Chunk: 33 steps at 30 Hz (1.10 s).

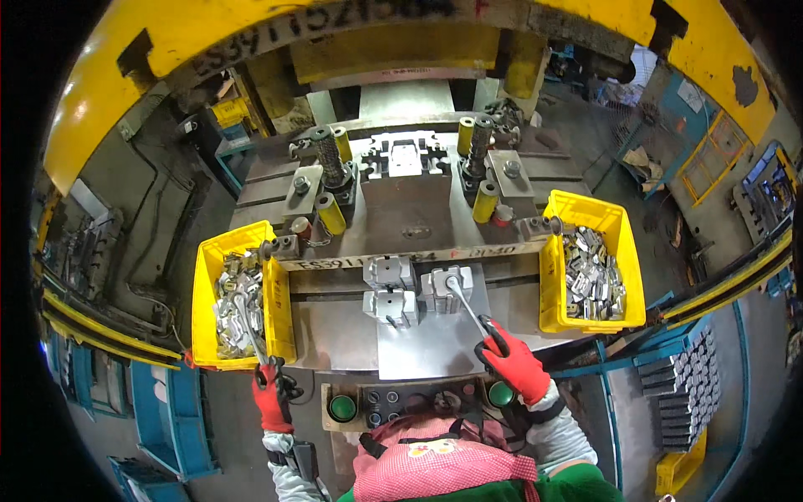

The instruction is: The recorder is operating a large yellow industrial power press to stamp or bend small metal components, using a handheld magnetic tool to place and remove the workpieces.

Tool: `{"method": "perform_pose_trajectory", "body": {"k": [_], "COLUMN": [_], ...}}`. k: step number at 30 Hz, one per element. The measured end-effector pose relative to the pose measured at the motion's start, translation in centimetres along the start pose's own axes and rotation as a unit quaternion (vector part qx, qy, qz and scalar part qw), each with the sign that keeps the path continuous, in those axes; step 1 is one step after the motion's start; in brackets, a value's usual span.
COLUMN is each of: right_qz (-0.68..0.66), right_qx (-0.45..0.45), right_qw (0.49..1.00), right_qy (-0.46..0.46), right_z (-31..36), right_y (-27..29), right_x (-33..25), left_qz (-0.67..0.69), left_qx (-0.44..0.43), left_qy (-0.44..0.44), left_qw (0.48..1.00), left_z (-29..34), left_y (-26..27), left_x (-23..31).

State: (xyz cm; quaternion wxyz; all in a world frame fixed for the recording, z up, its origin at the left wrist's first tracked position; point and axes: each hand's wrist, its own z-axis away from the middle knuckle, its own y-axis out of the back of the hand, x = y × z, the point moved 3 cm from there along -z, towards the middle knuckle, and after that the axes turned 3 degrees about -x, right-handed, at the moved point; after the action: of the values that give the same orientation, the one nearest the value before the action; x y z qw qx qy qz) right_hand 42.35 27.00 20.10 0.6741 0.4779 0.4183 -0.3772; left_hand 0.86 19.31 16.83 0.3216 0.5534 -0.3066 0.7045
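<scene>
Pickup of stacked parts [441,289] on the tabletop [335,335] seems in hand: one rod [469,309] at them is pinched by fingers of the right hand [514,366], another rod [251,330] at the left bin [281,309] by the left hand's [272,399]; steady lifting seems needed.

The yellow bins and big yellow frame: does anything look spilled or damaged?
Nothing looks spilled: jumbled metal pieces lie within the left bin and right bin. One oddity: a ragged dark patch on the yellow frame, at upper right, possibly chipped paint.
</scene>
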Motion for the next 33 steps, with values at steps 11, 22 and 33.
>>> {"method": "perform_pose_trajectory", "body": {"k": [11,22,33], "right_qz": [-0.008,0.048,0.122], "right_qx": [0.102,-0.009,0.067], "right_qw": [0.977,0.993,0.984], "right_qy": [0.185,0.112,0.11], "right_z": [-19.6,-25.6,-24.7], "right_y": [0.9,0.8,0.6], "right_x": [-10.0,-9.9,-11.9], "left_qz": [0.052,0.068,0.039], "left_qx": [-0.003,0.113,0.109], "left_qy": [0.003,0.096,0.048], "left_qw": [0.999,0.987,0.992], "left_z": [0.8,5.4,5.4], "left_y": [1.2,4.9,4.5], "left_x": [-3.8,-5.4,-6.1]}}
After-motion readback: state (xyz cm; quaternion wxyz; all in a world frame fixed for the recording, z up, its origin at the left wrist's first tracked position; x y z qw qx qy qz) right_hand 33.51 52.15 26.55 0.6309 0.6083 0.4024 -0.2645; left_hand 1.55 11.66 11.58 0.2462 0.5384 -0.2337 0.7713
